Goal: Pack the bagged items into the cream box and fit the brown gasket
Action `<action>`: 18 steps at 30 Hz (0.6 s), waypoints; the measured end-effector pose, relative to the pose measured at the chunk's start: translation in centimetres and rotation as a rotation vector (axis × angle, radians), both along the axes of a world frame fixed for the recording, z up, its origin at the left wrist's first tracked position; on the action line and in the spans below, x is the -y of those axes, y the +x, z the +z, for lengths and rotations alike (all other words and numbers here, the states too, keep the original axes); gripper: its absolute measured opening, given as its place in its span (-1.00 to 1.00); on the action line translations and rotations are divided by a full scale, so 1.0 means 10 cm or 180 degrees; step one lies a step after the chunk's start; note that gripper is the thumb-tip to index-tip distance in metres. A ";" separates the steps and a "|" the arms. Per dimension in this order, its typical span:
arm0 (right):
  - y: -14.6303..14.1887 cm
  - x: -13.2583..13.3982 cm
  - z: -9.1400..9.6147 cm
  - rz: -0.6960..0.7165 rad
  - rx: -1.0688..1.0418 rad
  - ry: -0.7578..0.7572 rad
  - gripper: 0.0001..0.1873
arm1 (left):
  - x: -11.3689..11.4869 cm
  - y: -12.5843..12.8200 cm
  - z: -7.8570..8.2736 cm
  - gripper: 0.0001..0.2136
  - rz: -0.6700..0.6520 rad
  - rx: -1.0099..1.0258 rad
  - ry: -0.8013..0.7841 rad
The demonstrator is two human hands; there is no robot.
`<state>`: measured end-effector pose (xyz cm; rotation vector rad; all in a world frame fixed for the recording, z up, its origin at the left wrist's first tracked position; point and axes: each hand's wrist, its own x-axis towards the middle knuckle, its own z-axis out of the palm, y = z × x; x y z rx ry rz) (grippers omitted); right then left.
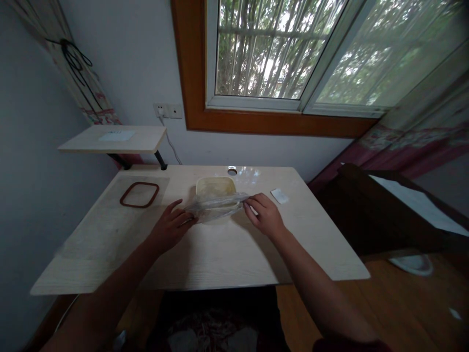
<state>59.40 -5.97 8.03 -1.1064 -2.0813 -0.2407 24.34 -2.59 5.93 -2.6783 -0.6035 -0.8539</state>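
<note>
In the head view, a pale wooden worktop (205, 254) fills the middle of the frame. Both hands meet near its centre on 1 clear, crinkled plastic sheet (216, 205). It stretches between them, just in front of and partly over a cream rectangular plastic container (215, 186) that stands at centre frame, a little above the hands.

The left hand (171, 227) comes in from the lower left. Its fingers are stretched out and its thumb is held apart, with the fingertips resting against the sheet's left end. The right hand (266, 215) comes in from the lower right. Its fingers are curled and closed on the sheet's right end.

Left of centre, well apart from the container, a brown rounded-rectangle rubber ring (139, 194) lies flat on the worktop. Just right of the right hand lies a small white card (279, 196). A round cable hole (232, 170) sits at the worktop's far edge, above the container.

At upper left, a small raised wooden shelf (142, 142) carries a white sheet of paper (116, 136). A white wall socket (167, 110) is above it, and an orange-framed window (190, 73) spans the top. Dark wooden furniture (366, 215) stands at the right.
</note>
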 end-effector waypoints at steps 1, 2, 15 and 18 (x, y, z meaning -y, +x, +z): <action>-0.02 0.00 -0.01 -0.0076 -0.0067 0.0050 -0.78 | 0.02 0.00 0.01 -0.68 0.0029 0.0053 -0.0030; -0.03 0.01 -0.02 -0.0139 -0.0121 0.0070 -0.75 | 0.03 0.00 0.02 -0.64 0.0054 0.0112 -0.0081; -0.26 -0.11 0.08 -0.0143 -0.0658 -0.0527 -0.52 | -0.07 0.37 0.29 -0.49 0.0687 0.1532 -0.1108; -0.29 -0.15 0.10 -0.0084 -0.0944 -0.0478 -0.53 | -0.18 0.50 0.35 -0.46 0.0478 0.1849 -0.1792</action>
